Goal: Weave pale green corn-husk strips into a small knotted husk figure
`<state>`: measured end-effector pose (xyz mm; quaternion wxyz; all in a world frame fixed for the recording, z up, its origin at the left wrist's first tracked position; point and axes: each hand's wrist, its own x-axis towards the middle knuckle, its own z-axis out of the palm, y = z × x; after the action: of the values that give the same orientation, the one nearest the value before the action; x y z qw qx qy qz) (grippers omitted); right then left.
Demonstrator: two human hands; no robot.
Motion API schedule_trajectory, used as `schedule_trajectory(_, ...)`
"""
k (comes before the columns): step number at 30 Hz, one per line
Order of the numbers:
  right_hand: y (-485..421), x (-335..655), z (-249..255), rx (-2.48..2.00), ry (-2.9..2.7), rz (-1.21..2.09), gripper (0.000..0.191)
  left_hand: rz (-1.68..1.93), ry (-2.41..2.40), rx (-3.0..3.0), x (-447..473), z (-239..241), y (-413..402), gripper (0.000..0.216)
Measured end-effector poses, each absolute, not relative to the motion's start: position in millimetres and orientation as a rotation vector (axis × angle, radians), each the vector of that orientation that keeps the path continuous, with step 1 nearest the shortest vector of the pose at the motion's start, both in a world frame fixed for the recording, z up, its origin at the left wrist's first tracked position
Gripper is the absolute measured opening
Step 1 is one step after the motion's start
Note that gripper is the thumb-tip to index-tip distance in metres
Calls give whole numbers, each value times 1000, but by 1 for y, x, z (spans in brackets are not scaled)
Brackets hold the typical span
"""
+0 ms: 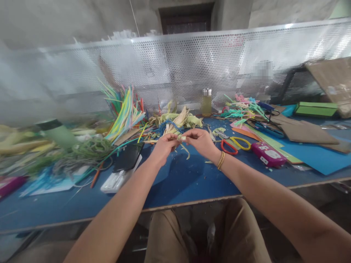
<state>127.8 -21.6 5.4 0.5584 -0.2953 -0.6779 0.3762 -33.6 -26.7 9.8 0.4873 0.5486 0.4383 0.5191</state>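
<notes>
My left hand (pixel 166 145) and my right hand (pixel 202 141) meet above the middle of the blue table. Between their fingertips they pinch a small pale strip (pixel 183 138), which looks like dried corn husk. A thin end of it (pixel 188 152) seems to hang below the fingers. Just behind the hands lies a heap of pale husks (pixel 179 122) with blue strands around it. To the right of my right hand rest scissors (pixel 238 143) with one red and one yellow handle loop. Both hands are closed, fingers partly hiding the strip.
Left of my arms are a black phone (pixel 128 156), a white case (pixel 116 182), tangled green cord (pixel 91 151) and pipe cleaners (pixel 126 113). A bottle (pixel 206 103) stands behind. On the right lie a magenta box (pixel 268 155), paper sheets and cardboard (pixel 309 131). A perforated metal panel (pixel 186 69) borders the back.
</notes>
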Motion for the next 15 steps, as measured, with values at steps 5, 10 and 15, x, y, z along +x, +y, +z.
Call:
schedule_trajectory(5, -26, 129, 11, -684, -1624, 928, 14, 1279, 1085, 1339, -34, 11, -28, 23)
schedule_trajectory(10, -28, 129, 11, -632, -1581, 1014, 16, 1298, 1103, 1322, -34, 11, -28, 23)
schedule_trajectory(15, -25, 126, 7, -670, -1552, 1085, 14, 1309, 1123, 1338, -33, 11, -29, 23)
